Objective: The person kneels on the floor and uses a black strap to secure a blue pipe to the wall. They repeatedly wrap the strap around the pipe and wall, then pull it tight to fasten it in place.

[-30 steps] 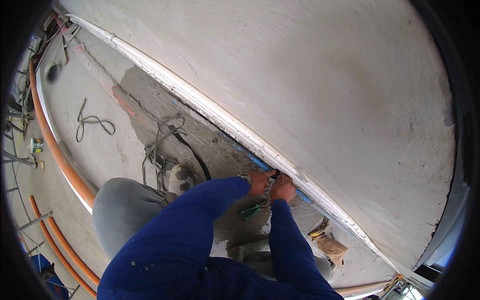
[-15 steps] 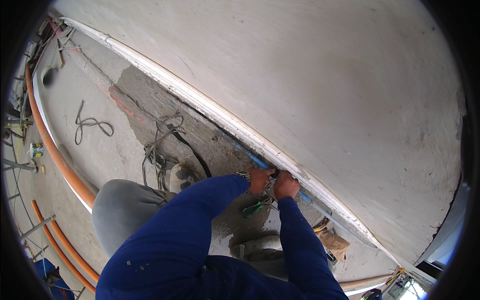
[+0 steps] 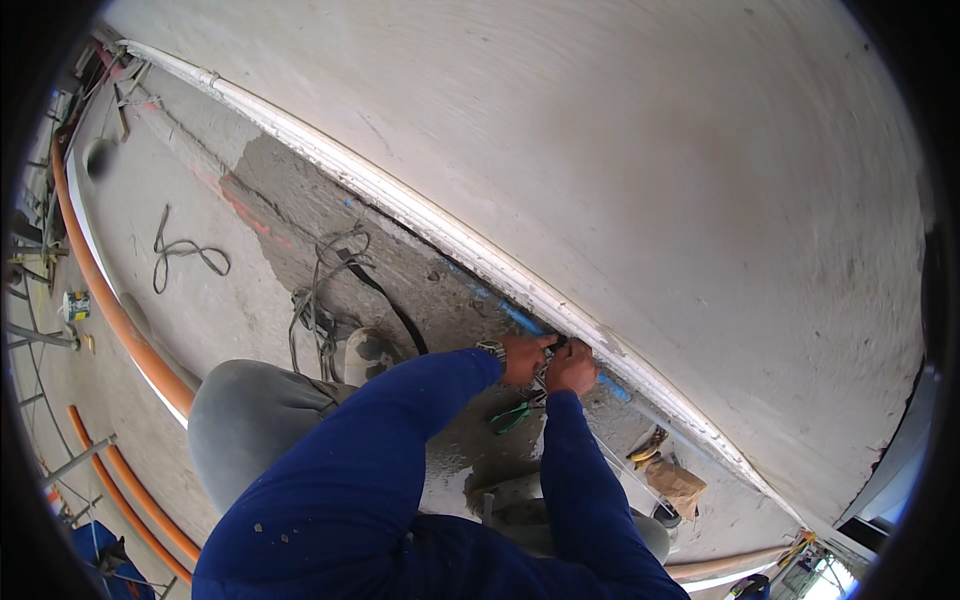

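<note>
My left hand (image 3: pixel 524 359), a watch on its wrist, and my right hand (image 3: pixel 573 369) work close together at the foot of the wall. Between their fingertips shows a small black piece (image 3: pixel 560 342), in line with a blue pipe (image 3: pixel 522 319) that runs along the wall base on both sides. The left index finger reaches onto that piece, while the other left fingers curl out of sight. My right fingers are closed beside it; their exact grip is hidden. Just below the hands lies a green-handled tool (image 3: pixel 510 418), partly covered, its kind unclear.
A white ledge (image 3: pixel 400 215) runs diagonally along the wall (image 3: pixel 700 200). Tangled dark cord (image 3: pixel 325 260) and a black strap (image 3: pixel 385 300) lie to the left. Toward the lower right sits a brown paper bag (image 3: pixel 675 488). An orange pipe (image 3: pixel 112 315) curves along the far left.
My right hand has shifted slightly down, and its forearm has swung left. More of the floor beside the paper bag and a pale line there now show. The left hand has barely moved.
</note>
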Available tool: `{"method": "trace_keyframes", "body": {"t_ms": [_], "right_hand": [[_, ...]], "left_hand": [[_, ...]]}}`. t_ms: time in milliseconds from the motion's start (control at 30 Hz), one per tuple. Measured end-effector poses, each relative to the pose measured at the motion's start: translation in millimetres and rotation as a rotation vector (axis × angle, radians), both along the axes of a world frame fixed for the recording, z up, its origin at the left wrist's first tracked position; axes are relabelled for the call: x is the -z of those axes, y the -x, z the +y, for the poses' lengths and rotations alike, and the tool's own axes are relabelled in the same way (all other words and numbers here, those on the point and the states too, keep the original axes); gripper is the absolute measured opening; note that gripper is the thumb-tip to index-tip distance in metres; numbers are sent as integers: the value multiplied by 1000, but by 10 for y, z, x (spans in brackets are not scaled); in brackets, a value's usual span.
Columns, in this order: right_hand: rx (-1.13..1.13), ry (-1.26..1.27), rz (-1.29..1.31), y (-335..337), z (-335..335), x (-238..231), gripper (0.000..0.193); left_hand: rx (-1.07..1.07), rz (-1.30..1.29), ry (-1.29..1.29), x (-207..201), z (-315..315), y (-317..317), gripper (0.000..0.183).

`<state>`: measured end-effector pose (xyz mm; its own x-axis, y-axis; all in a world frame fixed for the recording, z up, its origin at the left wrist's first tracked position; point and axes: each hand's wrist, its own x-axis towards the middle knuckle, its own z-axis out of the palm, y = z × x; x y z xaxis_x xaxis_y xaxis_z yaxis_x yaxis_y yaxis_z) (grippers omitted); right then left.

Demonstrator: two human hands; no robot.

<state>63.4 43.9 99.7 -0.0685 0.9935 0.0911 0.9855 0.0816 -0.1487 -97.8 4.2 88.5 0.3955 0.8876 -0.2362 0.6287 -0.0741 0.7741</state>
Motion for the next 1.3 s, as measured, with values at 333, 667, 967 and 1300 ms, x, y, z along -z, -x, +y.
{"method": "trace_keyframes", "body": {"t_ms": [333, 667, 967, 1300], "right_hand": [[162, 114, 157, 16, -10, 8, 23], [-192, 237, 191, -280, 178, -242, 25], [-228, 255, 110, -205, 193, -355, 22], [-259, 307, -141, -66, 178, -367, 18]], "left_hand": [[25, -38, 20, 8, -13, 39, 5], [6, -35, 1, 54, 48, -24, 11], [40, -61, 65, -36, 43, 39, 8], [6, -21, 8, 55, -34, -36, 6]]}}
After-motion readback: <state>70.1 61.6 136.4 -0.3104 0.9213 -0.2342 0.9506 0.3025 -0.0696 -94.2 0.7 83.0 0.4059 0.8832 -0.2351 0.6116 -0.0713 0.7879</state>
